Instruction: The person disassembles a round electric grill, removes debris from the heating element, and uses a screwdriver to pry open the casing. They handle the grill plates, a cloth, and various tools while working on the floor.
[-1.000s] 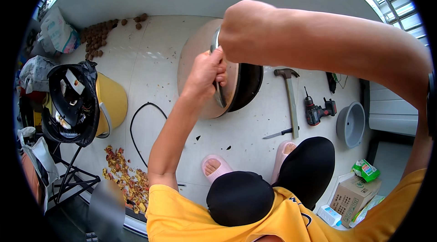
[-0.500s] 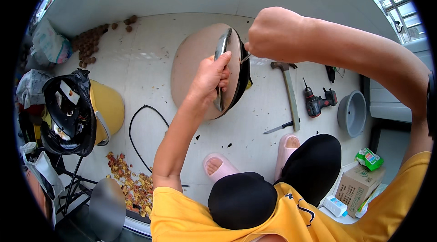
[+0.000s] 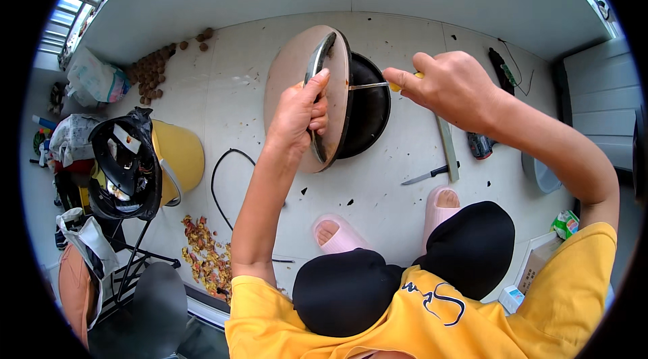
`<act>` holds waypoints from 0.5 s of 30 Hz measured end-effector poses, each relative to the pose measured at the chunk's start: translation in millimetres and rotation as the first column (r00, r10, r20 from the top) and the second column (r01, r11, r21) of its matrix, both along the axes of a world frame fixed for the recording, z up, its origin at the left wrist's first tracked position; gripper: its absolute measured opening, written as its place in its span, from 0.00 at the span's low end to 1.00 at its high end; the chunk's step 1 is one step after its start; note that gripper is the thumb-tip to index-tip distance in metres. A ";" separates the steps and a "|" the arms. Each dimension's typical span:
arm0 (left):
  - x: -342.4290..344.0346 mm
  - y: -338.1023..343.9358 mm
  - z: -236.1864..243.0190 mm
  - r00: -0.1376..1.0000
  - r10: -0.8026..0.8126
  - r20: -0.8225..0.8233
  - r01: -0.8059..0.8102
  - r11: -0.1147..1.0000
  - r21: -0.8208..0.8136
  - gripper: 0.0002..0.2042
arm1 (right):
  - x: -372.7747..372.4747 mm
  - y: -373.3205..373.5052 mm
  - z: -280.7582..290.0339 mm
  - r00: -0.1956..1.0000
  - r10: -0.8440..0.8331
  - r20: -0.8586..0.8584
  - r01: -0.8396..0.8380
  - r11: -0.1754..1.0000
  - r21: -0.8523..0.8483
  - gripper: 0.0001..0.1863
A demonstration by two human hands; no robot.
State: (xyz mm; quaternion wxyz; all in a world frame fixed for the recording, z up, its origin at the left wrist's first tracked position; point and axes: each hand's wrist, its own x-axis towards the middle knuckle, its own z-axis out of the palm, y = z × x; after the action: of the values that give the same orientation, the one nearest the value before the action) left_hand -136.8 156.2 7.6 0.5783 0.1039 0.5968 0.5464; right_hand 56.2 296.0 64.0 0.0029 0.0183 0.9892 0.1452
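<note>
Head view: our left hand (image 3: 300,112) wraps round a long, curved, shiny metal strip (image 3: 320,58) lying along the face of a round beige disc with a dark rim (image 3: 290,82). The disc tilts over the pale floor (image 3: 378,190), partly covering a black round body (image 3: 370,116). Our right hand (image 3: 452,89) curls round a slim, steel-shafted, yellow-handled tool (image 3: 371,85) — its tip reaches the rim, though we cannot tell whether it bites. To work well, we should grip the strip firmly, line the shaft up with its contact point and press gradually — left fingers clear of the tip.
</note>
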 end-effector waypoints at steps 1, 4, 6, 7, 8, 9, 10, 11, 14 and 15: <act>2.5 0.3 -0.1 1.000 0.009 -0.004 -0.009 1.000 0.002 0.18 | 6.4 -4.9 -7.4 0.999 -0.044 -0.028 0.044 0.999 -0.010 0.23; 8.0 4.6 -5.2 0.999 0.031 -0.021 -0.031 1.000 -0.002 0.17 | 18.5 -22.4 -16.7 0.987 -0.114 -0.114 0.111 0.993 -0.029 0.24; 11.1 9.9 -8.6 0.999 0.040 -0.031 -0.040 0.999 -0.015 0.16 | 21.5 -33.4 -24.9 0.972 -0.164 -0.169 0.166 0.986 -0.001 0.20; 13.4 13.1 -9.3 0.999 0.026 -0.043 -0.027 0.999 -0.020 0.16 | 21.4 -33.2 -29.0 0.969 -0.159 -0.190 0.160 0.987 -0.014 0.21; 15.2 16.0 -9.3 0.998 0.013 -0.055 -0.015 1.000 -0.026 0.16 | 20.8 -29.4 -30.2 0.971 -0.147 -0.190 0.143 0.989 -0.033 0.20; 16.9 17.6 -9.2 0.998 0.005 -0.069 -0.007 0.999 -0.031 0.16 | 19.4 -22.3 -30.8 0.973 -0.130 -0.193 0.122 0.991 -0.050 0.19; 17.6 17.6 -9.4 0.997 0.010 -0.071 -0.011 1.000 -0.022 0.15 | 18.6 -14.5 -32.9 0.974 -0.111 -0.197 0.100 0.993 -0.068 0.18; 17.5 16.1 -9.1 0.997 0.015 -0.073 -0.016 1.000 -0.012 0.15 | 20.5 -6.0 -39.5 0.975 -0.085 -0.205 0.069 0.994 -0.084 0.18; 18.3 18.2 -1.5 0.998 0.006 -0.065 -0.005 1.000 0.005 0.15 | 34.1 27.8 -84.5 0.890 -0.077 -0.450 -0.071 0.950 -0.304 0.18; 19.8 18.6 0.7 0.998 0.011 -0.060 -0.010 1.000 0.007 0.15 | 35.7 25.3 -93.1 0.869 -0.128 -0.477 -0.062 0.930 -0.363 0.19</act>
State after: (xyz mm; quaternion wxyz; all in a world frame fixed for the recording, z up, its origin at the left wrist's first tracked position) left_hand -117.1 174.9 8.3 0.5567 0.1192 0.6126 0.5482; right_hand 91.9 321.3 -29.1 -0.2435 0.0710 0.9659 -0.0517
